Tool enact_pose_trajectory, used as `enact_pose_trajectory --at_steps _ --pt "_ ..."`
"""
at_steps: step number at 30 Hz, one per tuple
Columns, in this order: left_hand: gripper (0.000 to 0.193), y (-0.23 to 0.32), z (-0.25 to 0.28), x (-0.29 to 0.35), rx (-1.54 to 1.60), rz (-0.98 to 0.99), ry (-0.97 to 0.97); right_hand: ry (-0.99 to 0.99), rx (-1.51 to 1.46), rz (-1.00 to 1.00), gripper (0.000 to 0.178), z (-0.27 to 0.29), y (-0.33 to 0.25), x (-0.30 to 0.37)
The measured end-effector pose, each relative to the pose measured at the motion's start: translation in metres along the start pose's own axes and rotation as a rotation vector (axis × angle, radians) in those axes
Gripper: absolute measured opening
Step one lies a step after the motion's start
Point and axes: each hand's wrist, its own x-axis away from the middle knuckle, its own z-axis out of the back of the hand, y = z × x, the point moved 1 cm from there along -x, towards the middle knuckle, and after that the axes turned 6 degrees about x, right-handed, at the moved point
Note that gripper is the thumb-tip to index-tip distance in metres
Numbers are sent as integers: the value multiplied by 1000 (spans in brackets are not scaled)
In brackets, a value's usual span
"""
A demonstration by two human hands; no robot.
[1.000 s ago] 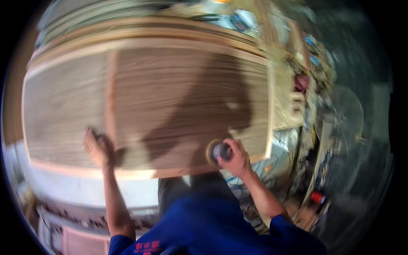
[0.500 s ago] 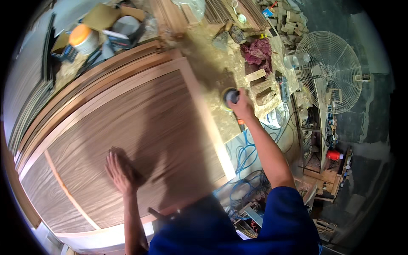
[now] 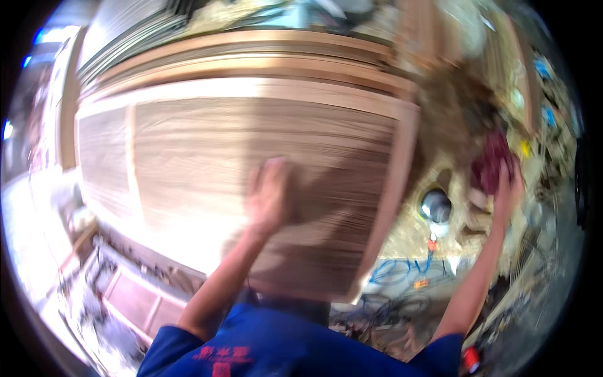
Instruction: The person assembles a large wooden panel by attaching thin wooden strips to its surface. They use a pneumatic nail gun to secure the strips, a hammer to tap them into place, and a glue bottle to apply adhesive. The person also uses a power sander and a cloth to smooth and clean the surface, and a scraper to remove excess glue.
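My left hand (image 3: pixel 269 195) lies over the wood-grain panel (image 3: pixel 314 141), fingers stretched out and open, holding nothing. Light-coloured strips frame this panel, which rests flat. Reaching far to the right, my right hand (image 3: pixel 510 183) has its fingers closed on a crumpled maroon cloth (image 3: pixel 491 162); motion smears the fingertips. Left of the cloth, a round, dark-topped sander (image 3: pixel 435 206) sits on the dusty bench (image 3: pixel 402 235), apart from both hands. An orange fitting (image 3: pixel 432 244) and a blue hose are at its near side.
More wooden frames (image 3: pixel 251 43) lie along the panel's far edge. Blue hose coils (image 3: pixel 392 270) hang below the bench's near edge. Wood strips (image 3: pixel 418 28) are stacked at the back right. Another framed panel (image 3: pixel 141 301) stands at the lower left.
My right hand has let go of the sander and moved right onto the maroon cloth. My left hand remains on the panel. The view has turned, blurring the scene.
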Motion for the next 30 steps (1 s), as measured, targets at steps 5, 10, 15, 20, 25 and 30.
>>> enact_pose_trajectory --at_steps 5,10,15,20,25,30 --pt "71 44 55 1 1165 38 -33 -624 -345 360 36 -44 -213 165" --pt "54 -25 117 49 1798 338 -14 -730 -353 321 28 -158 -387 260" --pt "43 -234 242 112 962 443 -321 -878 -354 408 52 -257 -490 364" --pt "60 -401 317 113 1278 324 508 -919 -126 384 40 -297 -504 396" --pt "27 -460 275 -6 197 367 245 -687 241 236 37 -258 -391 326" --pt "32 -465 240 -36 -96 327 -31 -367 627 -34 41 -139 -175 237"
